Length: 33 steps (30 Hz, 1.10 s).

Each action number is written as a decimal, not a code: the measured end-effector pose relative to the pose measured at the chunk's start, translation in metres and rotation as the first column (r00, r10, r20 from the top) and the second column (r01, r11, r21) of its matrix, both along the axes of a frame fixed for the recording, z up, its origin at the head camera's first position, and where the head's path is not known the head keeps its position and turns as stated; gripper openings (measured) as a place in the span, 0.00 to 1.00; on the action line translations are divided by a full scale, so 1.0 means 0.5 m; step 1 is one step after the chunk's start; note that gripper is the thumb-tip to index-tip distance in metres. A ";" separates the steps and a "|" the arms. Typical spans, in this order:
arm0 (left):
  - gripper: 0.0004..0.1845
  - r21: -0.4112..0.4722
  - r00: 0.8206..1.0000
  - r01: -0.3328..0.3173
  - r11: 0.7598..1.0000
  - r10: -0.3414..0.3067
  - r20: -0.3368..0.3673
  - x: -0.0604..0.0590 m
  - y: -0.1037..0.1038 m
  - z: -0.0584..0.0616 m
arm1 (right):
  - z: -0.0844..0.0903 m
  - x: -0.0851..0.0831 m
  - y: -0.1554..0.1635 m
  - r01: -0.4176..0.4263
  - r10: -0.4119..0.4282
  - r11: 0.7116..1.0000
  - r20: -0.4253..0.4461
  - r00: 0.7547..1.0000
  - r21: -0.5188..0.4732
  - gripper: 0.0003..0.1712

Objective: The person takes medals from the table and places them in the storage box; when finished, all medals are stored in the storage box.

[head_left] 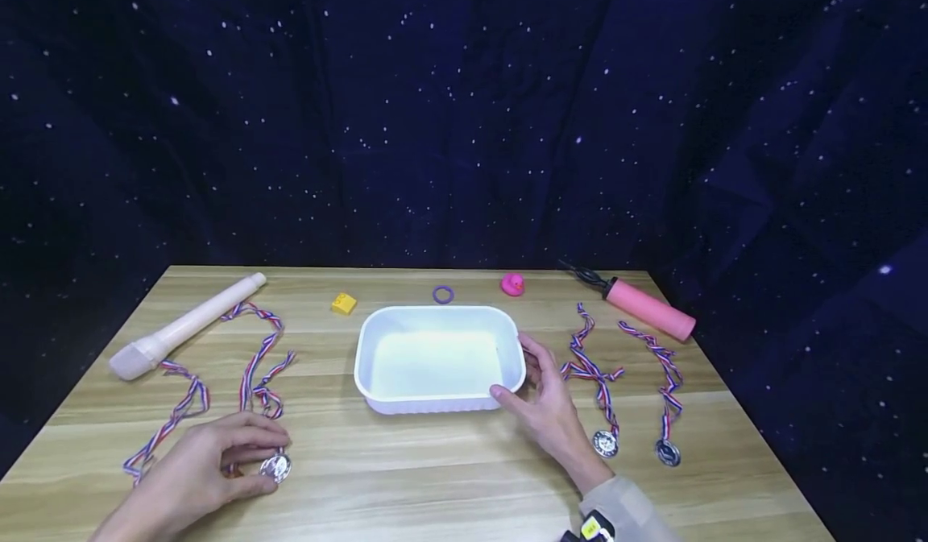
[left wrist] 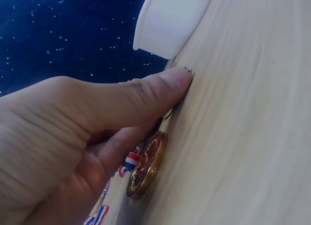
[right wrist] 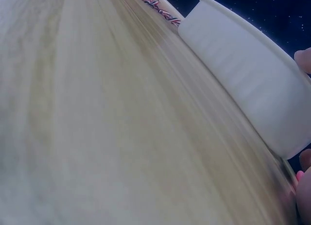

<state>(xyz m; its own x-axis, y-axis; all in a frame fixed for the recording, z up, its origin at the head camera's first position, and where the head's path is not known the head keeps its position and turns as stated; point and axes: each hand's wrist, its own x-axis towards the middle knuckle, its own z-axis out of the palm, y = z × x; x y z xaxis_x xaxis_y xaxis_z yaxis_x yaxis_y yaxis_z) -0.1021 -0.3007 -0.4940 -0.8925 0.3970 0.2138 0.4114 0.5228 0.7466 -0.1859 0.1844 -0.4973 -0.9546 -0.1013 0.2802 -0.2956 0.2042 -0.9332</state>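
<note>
From the head view, the left hand pinches a medal at the table's near-left edge, while the right hand steadies the white tray with spread fingers.

Left wrist view: thumb and fingers close on the medal (ribbon trailing).

Right wrist view: fingertips touch the tray wall.

The pickup seems underway; lifting calls for clearing the ribbon.

Right wrist view: the white tray is cut off by the right edge, and only fingertips of the right hand are seen beside it. Left wrist view: the tray is cropped at the top; the medal beneath it is partly covered by the left hand. Medal faces are too small to be read in the head view.
</note>
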 end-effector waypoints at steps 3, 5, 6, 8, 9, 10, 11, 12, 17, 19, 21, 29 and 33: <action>0.24 0.054 1.000 0.022 0.998 -0.021 -0.018 0.002 0.002 -0.007 | 0.001 -0.001 0.000 0.008 -0.008 1.000 0.006 1.000 0.023 0.58; 0.23 0.029 0.997 0.014 0.999 -0.012 -0.078 0.001 0.004 -0.010 | 0.001 -0.001 0.001 0.010 -0.011 1.000 0.014 1.000 0.030 0.58; 0.22 0.010 0.994 0.006 1.000 -0.005 -0.105 0.001 0.005 -0.012 | 0.002 -0.001 0.000 0.012 -0.013 0.999 0.019 1.000 0.033 0.59; 0.22 -0.036 0.987 -0.026 0.999 0.020 -0.159 0.000 0.008 -0.012 | 0.002 -0.002 0.000 0.013 -0.014 0.999 0.028 1.000 0.032 0.59; 0.22 -0.055 0.983 -0.041 0.998 0.031 -0.180 0.000 0.009 -0.011 | 0.002 -0.002 0.000 0.015 -0.016 0.999 0.032 0.999 0.033 0.59; 0.23 -0.073 0.980 -0.053 0.996 0.038 -0.195 0.000 0.010 -0.010 | 0.001 -0.002 0.000 0.016 -0.017 0.999 0.036 0.999 0.031 0.59; 0.24 -0.088 0.977 -0.064 0.994 0.044 -0.210 0.000 0.011 -0.009 | 0.001 -0.002 -0.001 0.016 -0.018 0.999 0.037 0.999 0.031 0.59; 0.25 -0.101 0.974 -0.071 0.992 0.047 -0.220 0.000 0.011 -0.008 | 0.000 -0.002 -0.001 0.018 -0.019 0.999 0.039 0.999 0.031 0.59; 0.26 -0.096 0.979 -0.056 0.994 0.036 -0.200 0.001 0.021 -0.001 | -0.001 -0.001 -0.002 0.009 -0.009 1.000 0.039 0.999 0.022 0.59; 0.25 -0.080 0.981 -0.040 0.996 0.023 -0.194 -0.001 0.028 0.000 | 0.000 -0.001 -0.002 0.002 -0.002 1.000 0.039 0.999 0.014 0.59; 0.24 -0.063 0.981 -0.023 0.998 0.010 -0.195 -0.003 0.034 0.000 | 0.001 -0.001 -0.003 -0.004 0.004 1.000 0.037 0.999 0.006 0.60; 0.18 0.064 0.994 -0.040 0.997 0.047 -0.102 -0.001 0.064 0.008 | 0.000 -0.004 -0.002 -0.008 0.008 1.000 0.043 0.999 -0.008 0.60; 0.12 0.159 0.993 -0.115 0.981 0.116 0.004 0.004 0.075 0.026 | -0.001 -0.001 0.000 -0.004 0.004 1.000 0.055 0.998 -0.009 0.60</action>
<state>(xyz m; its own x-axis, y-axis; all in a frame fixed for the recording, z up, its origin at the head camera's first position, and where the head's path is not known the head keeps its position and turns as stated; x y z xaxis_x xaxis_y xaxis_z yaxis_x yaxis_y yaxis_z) -0.1002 -0.2633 -0.4809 -0.9290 0.2521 0.2709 0.3595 0.4416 0.8220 -0.1866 0.1844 -0.4978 -0.9682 -0.1028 0.2281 -0.2445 0.1949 -0.9499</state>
